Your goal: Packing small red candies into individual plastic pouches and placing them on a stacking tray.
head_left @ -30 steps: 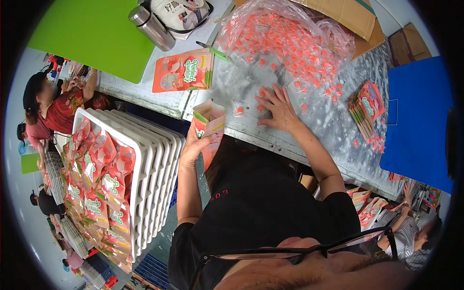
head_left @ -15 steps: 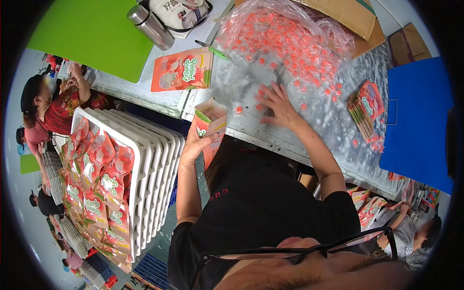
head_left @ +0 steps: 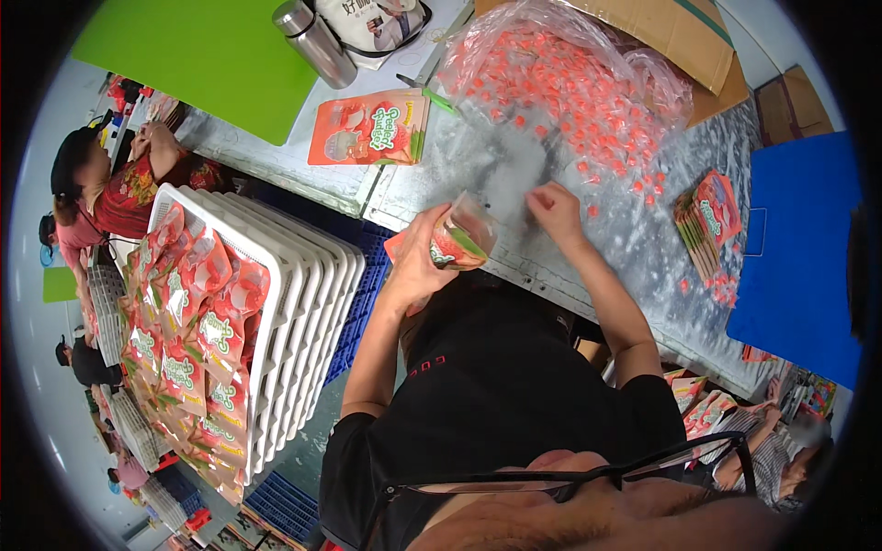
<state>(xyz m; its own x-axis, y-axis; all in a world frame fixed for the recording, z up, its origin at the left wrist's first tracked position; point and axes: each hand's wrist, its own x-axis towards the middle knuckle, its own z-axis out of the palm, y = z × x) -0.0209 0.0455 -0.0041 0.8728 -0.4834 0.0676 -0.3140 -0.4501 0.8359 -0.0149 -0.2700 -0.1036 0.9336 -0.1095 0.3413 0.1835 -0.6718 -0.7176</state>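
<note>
My left hand point(head_left: 424, 262) grips a red and green printed pouch point(head_left: 459, 244) at the front edge of the grey table. The pouch is tilted, its mouth spread toward the right. Just right of it, my right hand point(head_left: 556, 211) is closed above the table, fingers curled in; what they hold, if anything, is hidden. Beyond it lies a heap of small red wrapped pieces point(head_left: 602, 129), spilling from a clear plastic bag point(head_left: 482, 41). One stray red piece point(head_left: 593, 211) lies beside my right hand.
Flat pouches point(head_left: 354, 133) lie at the table's back left, near a green-handled tool point(head_left: 439, 99) and a steel flask point(head_left: 317, 46). More pouches point(head_left: 707, 220) stand at right by a blue panel point(head_left: 799, 239). Stacked white crates point(head_left: 303, 275) hold filled pouches at left; co-workers sit beyond.
My right hand has gone from spread over loose red pieces to closed, and those pieces no longer show on the table. My left hand has raised and tilted the pouch toward it.
</note>
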